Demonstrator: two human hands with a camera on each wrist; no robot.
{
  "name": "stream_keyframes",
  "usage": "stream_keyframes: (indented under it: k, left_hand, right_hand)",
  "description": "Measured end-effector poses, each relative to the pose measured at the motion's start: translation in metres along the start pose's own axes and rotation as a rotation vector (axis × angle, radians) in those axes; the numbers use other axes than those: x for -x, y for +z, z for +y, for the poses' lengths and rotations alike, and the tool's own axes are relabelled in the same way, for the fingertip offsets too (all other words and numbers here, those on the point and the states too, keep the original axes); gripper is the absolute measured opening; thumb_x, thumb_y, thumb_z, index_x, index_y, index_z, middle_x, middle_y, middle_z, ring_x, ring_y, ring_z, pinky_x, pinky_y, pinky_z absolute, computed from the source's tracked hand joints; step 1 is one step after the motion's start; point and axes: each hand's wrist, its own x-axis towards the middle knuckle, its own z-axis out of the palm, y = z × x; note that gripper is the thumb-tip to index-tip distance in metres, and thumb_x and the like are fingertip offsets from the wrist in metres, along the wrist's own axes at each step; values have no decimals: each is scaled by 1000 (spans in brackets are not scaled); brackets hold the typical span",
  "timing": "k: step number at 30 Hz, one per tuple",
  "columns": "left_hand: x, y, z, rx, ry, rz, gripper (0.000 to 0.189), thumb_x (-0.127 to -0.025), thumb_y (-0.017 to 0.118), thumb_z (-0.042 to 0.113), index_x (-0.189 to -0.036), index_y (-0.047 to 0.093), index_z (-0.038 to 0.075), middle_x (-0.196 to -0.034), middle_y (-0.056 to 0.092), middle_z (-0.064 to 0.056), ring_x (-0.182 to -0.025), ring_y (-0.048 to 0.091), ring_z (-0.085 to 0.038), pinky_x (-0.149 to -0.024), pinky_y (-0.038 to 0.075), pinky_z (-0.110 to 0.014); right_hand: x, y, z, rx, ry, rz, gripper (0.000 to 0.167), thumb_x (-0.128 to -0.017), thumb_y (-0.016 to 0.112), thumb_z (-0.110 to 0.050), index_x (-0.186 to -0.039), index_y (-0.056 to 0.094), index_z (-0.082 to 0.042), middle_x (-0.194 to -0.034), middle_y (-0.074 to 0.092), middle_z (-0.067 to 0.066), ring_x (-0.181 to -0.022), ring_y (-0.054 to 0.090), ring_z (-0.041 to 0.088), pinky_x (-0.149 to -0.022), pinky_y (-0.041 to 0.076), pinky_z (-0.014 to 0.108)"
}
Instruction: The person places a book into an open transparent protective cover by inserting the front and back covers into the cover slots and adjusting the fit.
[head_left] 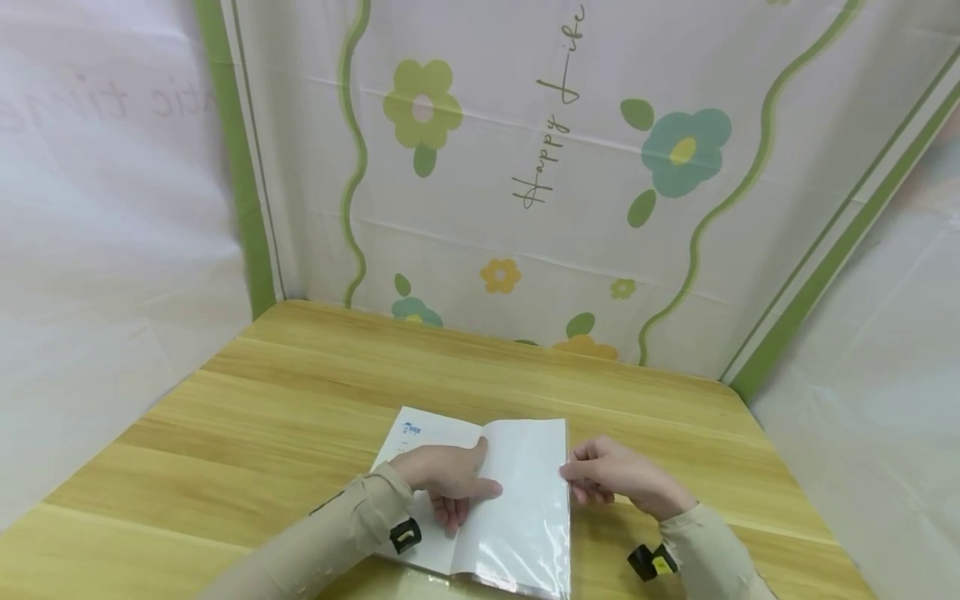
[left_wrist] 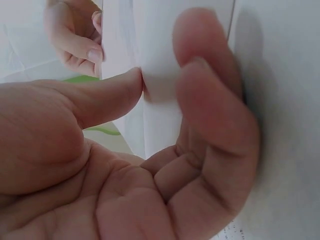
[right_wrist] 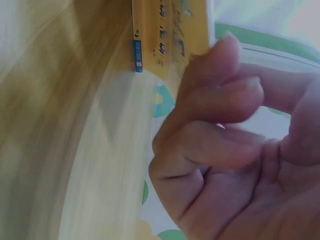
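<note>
A book [head_left: 521,508] lies spread on the wooden table, its white pages facing up and the left one bearing small blue print. Shiny clear plastic shows along its right and lower edges. My left hand [head_left: 453,475] rests over the left page near the fold, fingers loosely bent against the paper. Its thumb touches the right-hand leaf, as the left wrist view also shows. At the right edge, my right hand [head_left: 611,475] pinches the book's cover between thumb and fingers. In the right wrist view the yellow outer cover [right_wrist: 152,25] carries dark writing and a blue label.
The wooden table [head_left: 225,442] extends around the book on all sides. A flowered curtain [head_left: 480,200] hangs along its back edge, with pale sheets on the left and right. Black bands [head_left: 405,535] sit at both wrists.
</note>
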Motion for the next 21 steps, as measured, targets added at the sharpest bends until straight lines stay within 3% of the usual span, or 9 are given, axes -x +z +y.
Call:
stream_keyframes:
  k: [9,21]
  left_hand:
    - [-2,5,5,14,44,-6,87,-100,59,33,-155,3,-4,-65,64,-19,-46,60,-22,-44,52,-31]
    - [-7,14,5,56,109,-34,86,-101,56,32,-153,1,-7,-66,65,-20,-47,62,-24,-45,53,-33]
  right_hand:
    - [-2,-2,0,-47,8,71,26,-91,54,-11,-66,47,-8,-56,48,-1,-47,36,9,-44,30,18]
    - [4,-7,-8,-27,32,136,26,-88,53,-8,-64,42,-10,-54,38,-3,-47,27,9,-43,22,19]
